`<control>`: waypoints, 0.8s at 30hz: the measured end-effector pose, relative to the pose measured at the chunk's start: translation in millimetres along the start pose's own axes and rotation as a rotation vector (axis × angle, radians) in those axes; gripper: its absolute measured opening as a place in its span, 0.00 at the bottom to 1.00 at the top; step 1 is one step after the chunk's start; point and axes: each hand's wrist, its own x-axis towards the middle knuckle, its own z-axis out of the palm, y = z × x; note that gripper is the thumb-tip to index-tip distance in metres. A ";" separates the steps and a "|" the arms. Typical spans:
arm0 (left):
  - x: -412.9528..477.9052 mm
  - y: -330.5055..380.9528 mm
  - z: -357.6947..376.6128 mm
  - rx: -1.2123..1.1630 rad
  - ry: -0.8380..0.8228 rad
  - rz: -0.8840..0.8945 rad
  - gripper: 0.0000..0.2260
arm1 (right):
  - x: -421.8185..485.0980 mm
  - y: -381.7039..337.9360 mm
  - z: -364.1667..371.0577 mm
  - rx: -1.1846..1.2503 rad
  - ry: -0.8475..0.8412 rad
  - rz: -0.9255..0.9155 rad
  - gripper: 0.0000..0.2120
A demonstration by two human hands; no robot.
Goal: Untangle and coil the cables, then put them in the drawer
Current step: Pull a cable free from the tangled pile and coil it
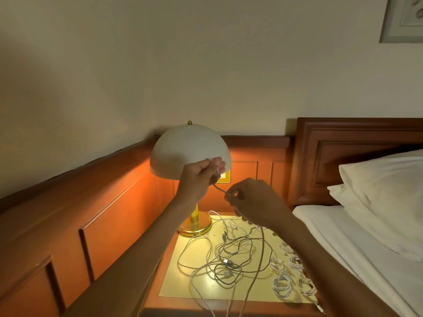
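Note:
My left hand [199, 177] is raised in front of the lamp shade and grips one end of a grey cable [219, 189]. My right hand [251, 201] pinches the same cable a short way along, and the rest of it hangs down past the nightstand's front edge. Below lies a tangle of white and dark cables [229, 255] on the nightstand top [180, 287]. Several coiled white cables [282, 283] lie in rows at its right side. No drawer is in view.
A lit table lamp with a white dome shade [183, 149] and brass base [196, 225] stands at the back left of the nightstand. Wood panelling runs along the left wall. A bed with white sheets and pillows [377, 193] lies to the right, against a wooden headboard.

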 end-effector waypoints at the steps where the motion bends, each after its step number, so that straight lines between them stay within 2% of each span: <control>1: 2.1 -3.9 -3.2 0.140 -0.051 0.053 0.13 | 2.7 1.2 -5.4 -0.123 0.042 -0.025 0.09; 3: 1.0 -8.8 -10.3 0.432 -0.234 0.095 0.15 | 10.4 2.5 -20.2 -0.247 0.099 -0.067 0.07; 5: -6.1 -7.7 -13.6 0.535 -0.475 0.031 0.17 | 19.4 3.4 -40.8 -0.276 0.087 -0.127 0.08; 8: -16.9 1.3 -18.6 0.245 -0.726 -0.196 0.17 | 30.6 -2.7 -69.4 -0.173 -0.111 -0.257 0.05; 11: -22.7 12.9 -27.9 -0.064 -0.817 -0.306 0.16 | 38.4 -4.8 -75.4 0.174 -0.229 -0.292 0.09; 14: -29.0 20.2 -32.2 -0.329 -0.784 -0.379 0.16 | 42.4 0.2 -63.5 0.524 -0.214 -0.248 0.14; 18: -31.8 23.4 -33.8 -0.636 -0.626 -0.498 0.15 | 37.0 7.0 -29.9 0.784 -0.135 -0.067 0.16; 20: -32.2 23.3 -36.5 -0.813 -0.590 -0.533 0.08 | 29.8 9.3 -12.3 0.924 -0.086 0.040 0.14; 22: -32.3 19.4 -36.1 -0.909 -0.511 -0.550 0.10 | 21.9 12.6 4.0 1.032 -0.036 0.132 0.08; 24: -29.7 15.3 -30.7 -0.908 -0.372 -0.522 0.12 | 11.2 14.7 21.1 1.068 0.001 0.198 0.07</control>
